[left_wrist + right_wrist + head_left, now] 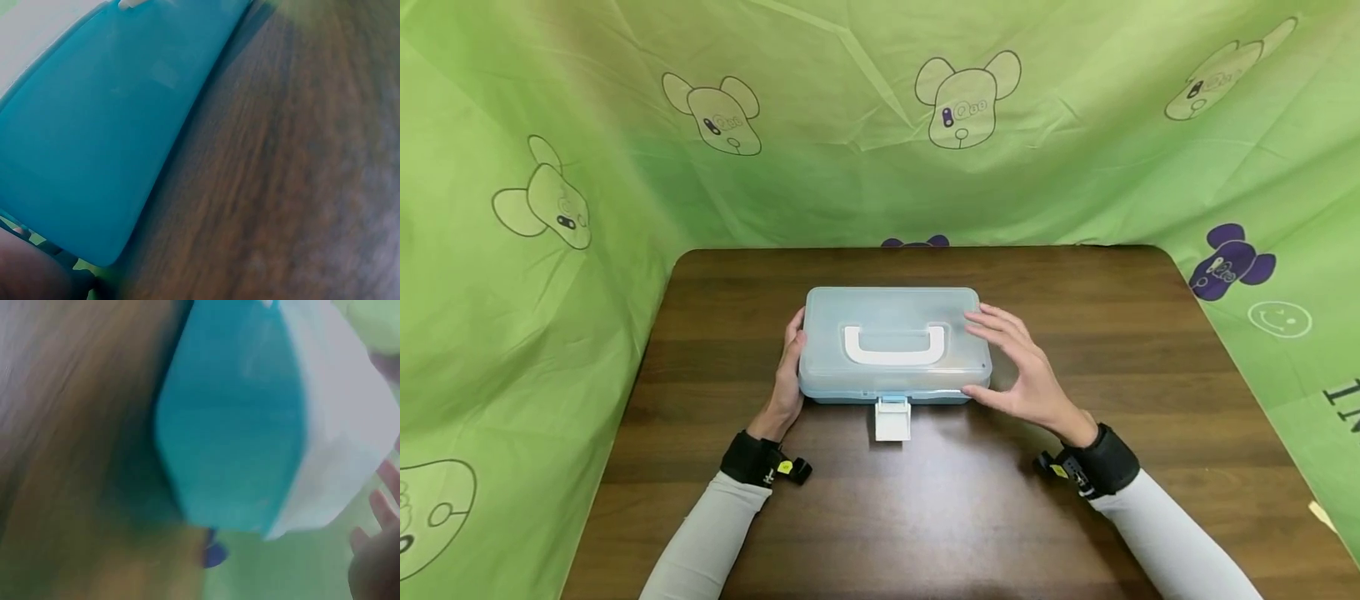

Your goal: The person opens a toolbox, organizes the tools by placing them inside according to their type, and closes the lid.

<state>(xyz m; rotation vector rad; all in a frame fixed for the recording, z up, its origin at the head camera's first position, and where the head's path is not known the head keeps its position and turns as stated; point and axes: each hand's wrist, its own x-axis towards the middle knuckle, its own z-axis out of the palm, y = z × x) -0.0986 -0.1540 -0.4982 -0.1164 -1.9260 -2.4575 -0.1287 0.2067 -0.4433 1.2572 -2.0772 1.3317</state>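
A plastic storage box (895, 304) with a translucent pale blue lid sits on the table, its teal base (106, 125) filling much of the left wrist view. Its white carry handle (895, 357) lies flat on the lid. At the front, the white latch (892, 422) sticks out, swung away from the box. My left hand (787, 379) rests along the box's left end, fingers partly hidden by it. My right hand (1026, 379) is spread at the right end, fingers over the lid's edge and thumb near the front corner. Blur in the right wrist view hides any contact.
The brown wooden table (715, 500) has rounded far corners. Green cloth (820, 200) printed with bear heads hangs behind it and on both sides. Each wrist wears a black strap with a small camera (793, 469).
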